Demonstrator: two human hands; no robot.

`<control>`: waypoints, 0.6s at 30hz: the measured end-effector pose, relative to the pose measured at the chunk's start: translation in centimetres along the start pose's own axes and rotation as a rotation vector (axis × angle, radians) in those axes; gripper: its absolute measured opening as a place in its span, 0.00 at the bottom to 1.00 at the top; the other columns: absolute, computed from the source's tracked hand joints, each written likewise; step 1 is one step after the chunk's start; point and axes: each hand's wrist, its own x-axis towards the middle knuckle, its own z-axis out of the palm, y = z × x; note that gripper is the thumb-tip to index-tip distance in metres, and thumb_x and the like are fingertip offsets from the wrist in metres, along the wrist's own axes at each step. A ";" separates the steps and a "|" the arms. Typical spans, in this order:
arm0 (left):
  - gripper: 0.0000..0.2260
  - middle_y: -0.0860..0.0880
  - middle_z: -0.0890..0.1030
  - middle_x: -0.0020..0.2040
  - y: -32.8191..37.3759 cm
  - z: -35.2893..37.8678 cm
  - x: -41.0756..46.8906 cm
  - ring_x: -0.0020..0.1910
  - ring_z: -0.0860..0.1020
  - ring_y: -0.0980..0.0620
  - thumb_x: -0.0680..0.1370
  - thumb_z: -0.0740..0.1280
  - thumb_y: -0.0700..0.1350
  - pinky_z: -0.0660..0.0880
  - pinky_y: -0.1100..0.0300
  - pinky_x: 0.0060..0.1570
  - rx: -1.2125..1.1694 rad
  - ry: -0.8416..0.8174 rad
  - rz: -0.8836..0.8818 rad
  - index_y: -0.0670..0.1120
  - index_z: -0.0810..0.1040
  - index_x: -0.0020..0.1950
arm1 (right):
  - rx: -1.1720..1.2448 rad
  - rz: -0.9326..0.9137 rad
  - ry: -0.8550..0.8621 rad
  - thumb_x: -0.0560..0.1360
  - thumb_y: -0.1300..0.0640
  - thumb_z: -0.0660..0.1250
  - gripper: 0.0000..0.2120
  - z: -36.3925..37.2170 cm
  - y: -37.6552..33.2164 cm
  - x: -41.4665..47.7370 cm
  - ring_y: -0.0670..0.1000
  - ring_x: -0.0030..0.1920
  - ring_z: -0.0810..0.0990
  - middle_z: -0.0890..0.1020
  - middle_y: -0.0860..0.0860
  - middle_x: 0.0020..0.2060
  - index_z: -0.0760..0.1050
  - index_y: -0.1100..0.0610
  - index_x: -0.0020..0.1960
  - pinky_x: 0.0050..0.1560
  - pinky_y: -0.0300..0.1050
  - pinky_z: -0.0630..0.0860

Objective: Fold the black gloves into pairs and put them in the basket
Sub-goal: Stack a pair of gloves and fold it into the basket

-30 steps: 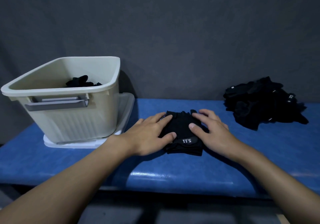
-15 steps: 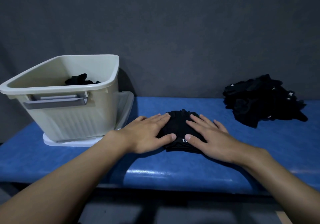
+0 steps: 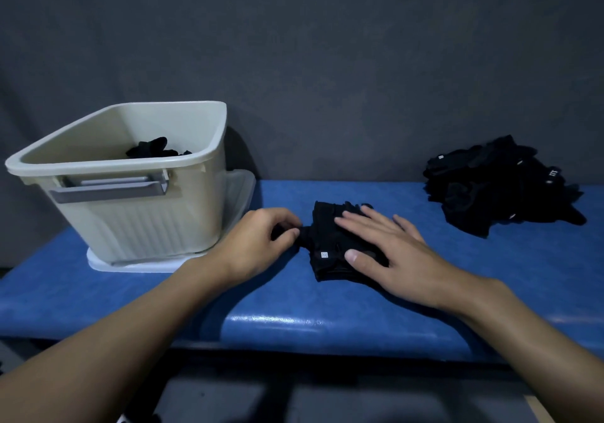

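A stacked pair of black gloves [image 3: 328,241] lies on the blue padded bench [image 3: 327,308] in the middle. My right hand [image 3: 389,252] lies flat on top of it with straight fingers, pressing it down. My left hand [image 3: 258,243] is just left of the pair, its curled fingers pinching a black strap at the pair's left edge. The cream plastic basket [image 3: 137,213] stands at the left on the bench, with folded black gloves [image 3: 152,148] showing inside. A pile of loose black gloves [image 3: 500,187] sits at the right rear.
The basket rests on a white lid [image 3: 235,194] that sticks out to its right. A dark grey backdrop [image 3: 327,63] closes the bench's far side. The bench's front edge runs below my forearms.
My left hand left the top of the pair, moved to its left edge and curled onto a strap. My right hand slid further over the pair and stays flat.
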 end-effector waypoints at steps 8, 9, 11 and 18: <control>0.04 0.55 0.85 0.40 -0.1 0.6 0.4 0.42 0.83 0.57 0.77 0.72 0.39 0.80 0.53 0.49 -0.109 0.151 -0.052 0.47 0.84 0.44 | -0.058 0.049 -0.117 0.72 0.27 0.44 0.33 0.2 -0.1 -0.2 0.37 0.77 0.43 0.52 0.35 0.77 0.55 0.34 0.75 0.77 0.56 0.40; 0.04 0.55 0.85 0.40 0.0 0.6 0.5 0.42 0.83 0.58 0.77 0.72 0.39 0.80 0.54 0.49 -0.110 0.160 -0.058 0.46 0.84 0.44 | -0.063 0.050 -0.120 0.72 0.27 0.44 0.33 0.3 -0.1 -0.2 0.37 0.77 0.43 0.52 0.35 0.77 0.54 0.34 0.75 0.77 0.55 0.40; 0.03 0.55 0.84 0.40 0.0 0.6 0.6 0.42 0.82 0.59 0.77 0.72 0.39 0.80 0.57 0.49 -0.114 0.162 -0.071 0.46 0.85 0.45 | -0.065 0.051 -0.124 0.72 0.28 0.44 0.33 0.3 0.0 -0.3 0.37 0.77 0.43 0.52 0.35 0.77 0.54 0.34 0.75 0.77 0.55 0.39; 0.06 0.52 0.82 0.47 0.7 0.7 0.8 0.48 0.81 0.54 0.78 0.68 0.37 0.75 0.64 0.51 0.012 0.184 0.014 0.44 0.83 0.52 | -0.066 0.050 -0.140 0.74 0.29 0.46 0.31 0.3 -0.1 -0.2 0.37 0.77 0.42 0.51 0.35 0.77 0.54 0.33 0.76 0.77 0.55 0.39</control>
